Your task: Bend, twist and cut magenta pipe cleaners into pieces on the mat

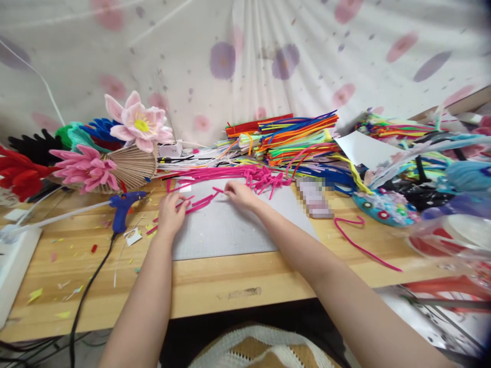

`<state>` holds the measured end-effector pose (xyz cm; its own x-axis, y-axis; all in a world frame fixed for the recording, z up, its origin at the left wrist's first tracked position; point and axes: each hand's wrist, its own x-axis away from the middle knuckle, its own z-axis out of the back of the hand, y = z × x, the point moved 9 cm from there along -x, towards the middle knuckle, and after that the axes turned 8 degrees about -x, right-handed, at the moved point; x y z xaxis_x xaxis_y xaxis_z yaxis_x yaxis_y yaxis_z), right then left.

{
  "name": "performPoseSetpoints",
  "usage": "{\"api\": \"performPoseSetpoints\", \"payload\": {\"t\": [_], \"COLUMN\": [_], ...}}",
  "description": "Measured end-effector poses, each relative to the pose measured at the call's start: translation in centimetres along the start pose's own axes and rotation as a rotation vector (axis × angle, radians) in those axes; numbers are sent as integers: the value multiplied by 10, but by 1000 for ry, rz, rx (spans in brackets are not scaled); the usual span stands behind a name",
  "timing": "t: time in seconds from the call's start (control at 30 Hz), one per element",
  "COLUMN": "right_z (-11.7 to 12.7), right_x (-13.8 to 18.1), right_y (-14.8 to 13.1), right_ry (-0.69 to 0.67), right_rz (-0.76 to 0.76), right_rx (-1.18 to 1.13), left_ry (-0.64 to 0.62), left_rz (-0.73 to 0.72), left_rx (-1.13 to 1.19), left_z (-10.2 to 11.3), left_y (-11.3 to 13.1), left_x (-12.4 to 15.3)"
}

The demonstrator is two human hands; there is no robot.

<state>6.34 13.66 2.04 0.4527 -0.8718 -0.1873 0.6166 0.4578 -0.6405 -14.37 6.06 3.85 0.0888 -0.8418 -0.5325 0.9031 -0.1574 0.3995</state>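
Note:
Both my hands rest on a grey cutting mat [230, 230] on a wooden table [215, 283]. My left hand [171, 212] is curled, its fingers closed on a bundle of short pink pipe cleaners [197, 203] that lie across the mat's upper left. My right hand [240, 194] pinches the end of one pink pipe cleaner piece [218, 190] at the mat's top edge. A heap of bent pink pieces [264, 179] lies just behind my right hand.
A blue glue gun [123, 207] with a black cord lies left of the mat. Pipe-cleaner flowers [136, 122] stand at the back left. Stacks of coloured pipe cleaners [295, 135] fill the back. A loose pink pipe cleaner [360, 245] lies to the right.

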Motion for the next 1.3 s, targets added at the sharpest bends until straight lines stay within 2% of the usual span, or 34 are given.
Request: {"api": "performPoseSetpoints", "payload": {"t": [0.07, 0.13, 0.2, 0.27, 0.33, 0.4, 0.5, 0.57, 0.67, 0.73, 0.83, 0.87, 0.93, 1.07, 1.2, 1.3], "right_z": [-5, 4, 9, 5, -3, -8, -4, 3, 10, 5, -12, -16, -15, -8, -19, -24], "right_x": [18, 33, 44, 50, 52, 51, 48, 47, 49, 48, 45, 45, 44, 44, 46, 46], "right_y": [-8, -6, -4, -14, -27, -31, -15, 4, 24, 23, 6, 0, -6, -1, 4, 2], "right_ry": [-53, 69, 175, 166, 98, 79, 148, 233, 336, 286, 88, 47, 52, 103, -15, -69], "right_rz": [124, 118, 73, 90, 125, 106, 10, -65, -139, -146, -113, -90, -37, -32, -103, -125], "right_rx": [-85, -159, -232, -316, -394, -423, -495, -643, -883, -968, -991, -979, -926, -886, -1072, -1164], "left_ry": [139, 244, 261, 171, 25, -81, -93, -86, -38, 7, -24, -87, -184, -357, -585, -618], "left_rz": [44, 75, 48, -39, -164, -206, -159, -135, -27, 159, 523, 586, 672, 780, 773, 758], "left_rx": [41, 54, 42, 37, 79, 133, 178, 203, 298, 445, 814, 934, 1074, 1205, 1284, 1263], "left_z": [18, 30, 30, 14, -10, -30, -37, -34, -26, -27, -53, -64, -80, -91, -93, -91], "left_y": [0, 3, 18, 43, 75, 95, 99, 93, 77, 64, 56, 63, 76, 90, 100, 100], "left_x": [0, 3, 6, 9, 14, 19, 20, 20, 17, 17, 26, 29, 34, 44, 50, 50]}}
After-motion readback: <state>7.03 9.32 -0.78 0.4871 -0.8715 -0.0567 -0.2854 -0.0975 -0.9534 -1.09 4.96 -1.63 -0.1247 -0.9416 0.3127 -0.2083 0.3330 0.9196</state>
